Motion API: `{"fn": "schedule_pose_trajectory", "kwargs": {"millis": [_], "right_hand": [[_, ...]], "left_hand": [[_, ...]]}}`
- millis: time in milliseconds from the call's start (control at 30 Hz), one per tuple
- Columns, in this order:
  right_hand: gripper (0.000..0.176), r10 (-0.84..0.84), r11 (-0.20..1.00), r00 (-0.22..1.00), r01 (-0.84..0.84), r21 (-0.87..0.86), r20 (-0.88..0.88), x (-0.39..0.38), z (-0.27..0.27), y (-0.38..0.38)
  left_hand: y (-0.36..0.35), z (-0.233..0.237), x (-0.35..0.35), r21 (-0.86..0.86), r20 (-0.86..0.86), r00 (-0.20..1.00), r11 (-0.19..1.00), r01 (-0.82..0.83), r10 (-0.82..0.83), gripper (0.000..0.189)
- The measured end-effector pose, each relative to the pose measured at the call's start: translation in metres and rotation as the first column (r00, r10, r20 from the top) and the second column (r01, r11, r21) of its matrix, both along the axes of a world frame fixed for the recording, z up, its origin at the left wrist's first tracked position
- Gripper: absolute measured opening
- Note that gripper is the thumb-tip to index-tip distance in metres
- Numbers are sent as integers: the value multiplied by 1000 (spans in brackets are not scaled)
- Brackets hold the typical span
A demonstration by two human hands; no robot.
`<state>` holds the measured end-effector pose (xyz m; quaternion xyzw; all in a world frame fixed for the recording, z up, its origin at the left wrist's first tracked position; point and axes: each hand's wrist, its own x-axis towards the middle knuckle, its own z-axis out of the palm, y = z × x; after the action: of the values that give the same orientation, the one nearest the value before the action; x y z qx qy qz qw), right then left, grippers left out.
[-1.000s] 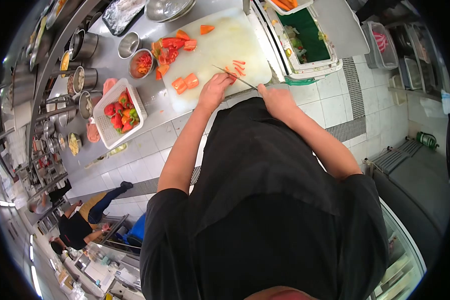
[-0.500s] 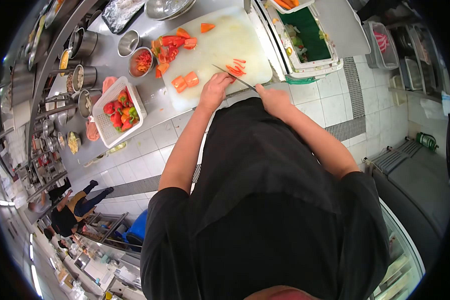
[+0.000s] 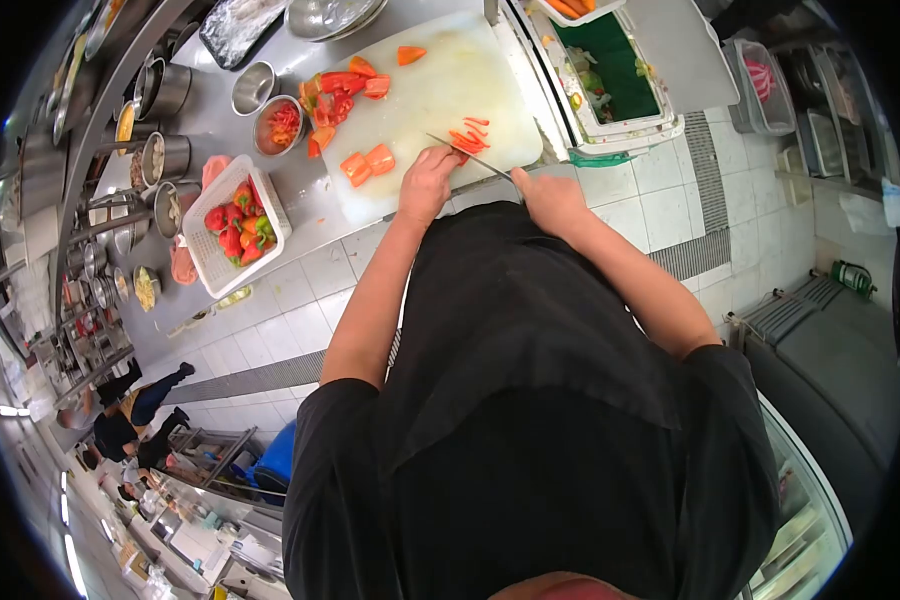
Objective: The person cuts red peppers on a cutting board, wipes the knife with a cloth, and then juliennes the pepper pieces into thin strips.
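My right hand (image 3: 553, 203) is closed round the handle of a knife (image 3: 491, 168), whose thin blade points left across the near edge of a white cutting board (image 3: 450, 70). Against the blade's left part, my left hand (image 3: 427, 186) presses a red pepper piece down with bent fingers; most of that piece is hidden under them. Thin red pepper strips (image 3: 469, 137) lie just beyond the blade. Larger pepper pieces (image 3: 368, 164) rest on the board to the left, and a pile of red and orange pepper pieces (image 3: 338, 102) sits farther back.
Left of the board stand a steel bowl of cut pepper (image 3: 280, 126), another steel bowl (image 3: 255, 88) and a white basket of whole peppers (image 3: 237, 225). A green-lined bin (image 3: 610, 75) with scraps is at the right. Other people (image 3: 120, 432) stand at the far lower left.
Both hands and the knife stay almost in place, the blade shifting only slightly. In the background, a person at the lower left has changed position.
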<state>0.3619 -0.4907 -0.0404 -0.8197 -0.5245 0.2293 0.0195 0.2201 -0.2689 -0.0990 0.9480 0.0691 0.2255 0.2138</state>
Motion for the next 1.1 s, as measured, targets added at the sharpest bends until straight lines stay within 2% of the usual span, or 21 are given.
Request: {"fn": "schedule_pose_trajectory", "kwargs": {"millis": [33, 133, 233, 367, 400, 467, 567, 700, 833, 933, 1033, 1100], "right_hand": [[27, -14, 999, 1000, 15, 48, -22, 0, -11, 0], [26, 16, 999, 1000, -16, 44, 1, 3, -5, 13], [26, 31, 999, 999, -30, -15, 17, 3, 26, 11], [28, -20, 998, 1000, 19, -54, -16, -6, 10, 4], [28, -27, 1000, 999, 26, -15, -45, -7, 2, 6], [29, -35, 999, 997, 37, 32, -67, 4, -8, 14], [30, -31, 999, 998, 32, 26, -55, 8, -7, 14], [27, 9, 1000, 999, -9, 9, 45, 5, 18, 8], [25, 25, 1000, 993, -24, -10, 118, -3, 33, 0], [24, -17, 1000, 998, 16, 21, 64, -2, 1, -1], [22, 15, 1000, 999, -16, 18, 28, 6, -2, 8], [24, 24, 999, 999, -23, -28, 33, 6, 22, 12]], "left_hand": [[-1, 2, -1, -10, -14, 1000, 1000, -2, 2, 29], [1, 4, 2, -15, -23, 1000, 1000, 0, 0, 27], [1, -1, 2, 1, -27, 1000, 1000, 2, -2, 25], [-2, -3, -3, 19, -45, 999, 1000, -6, 6, 26], [-4, -5, -4, 21, -45, 999, 1000, -4, 5, 26], [-8, -7, -2, 41, 42, 997, 997, -59, 58, 29], [-12, -9, -1, 67, 84, 994, 994, -83, 77, 29], [-8, -9, 4, 64, 100, 992, 995, -81, 74, 28], [-8, -9, 8, 48, 41, 997, 997, -69, 67, 26], [-8, -7, 6, 38, 48, 996, 997, -74, 72, 26], [-9, -7, 11, 34, 69, 995, 996, -81, 79, 25], [-11, -9, 6, 23, 59, 995, 996, -83, 82, 24]]}}
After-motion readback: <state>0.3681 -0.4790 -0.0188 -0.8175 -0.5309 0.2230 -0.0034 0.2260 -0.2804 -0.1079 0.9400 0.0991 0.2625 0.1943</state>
